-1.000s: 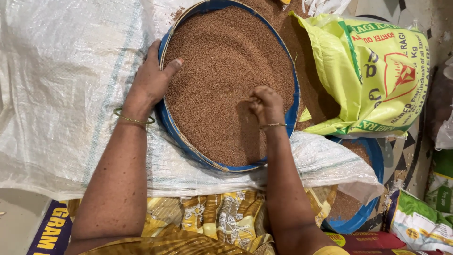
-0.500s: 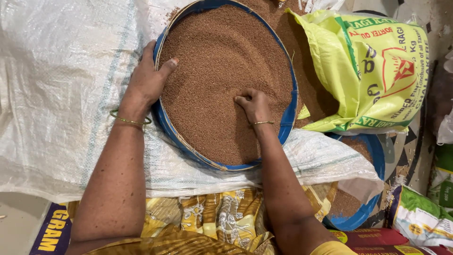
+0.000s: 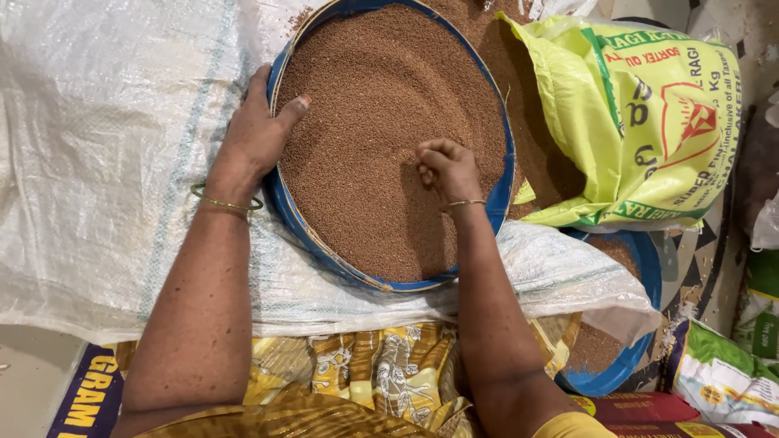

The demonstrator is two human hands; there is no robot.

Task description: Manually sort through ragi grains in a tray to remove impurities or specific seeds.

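Brown grain [image 3: 381, 122] is filling the round blue-rimmed sieve [image 3: 284, 215], which is lying on a white woven sack [image 3: 105, 146] spread in front of you. From the head view, your left hand [image 3: 256, 134] is gripping the sieve's left rim, thumb hooked inside over the grain. Your right hand [image 3: 446, 166] is resting in the grain with its fingers curled and pinched together on a little of it. A yellow-green bag [image 3: 641, 122] is lying just right of the sieve, grain spilling beside it.
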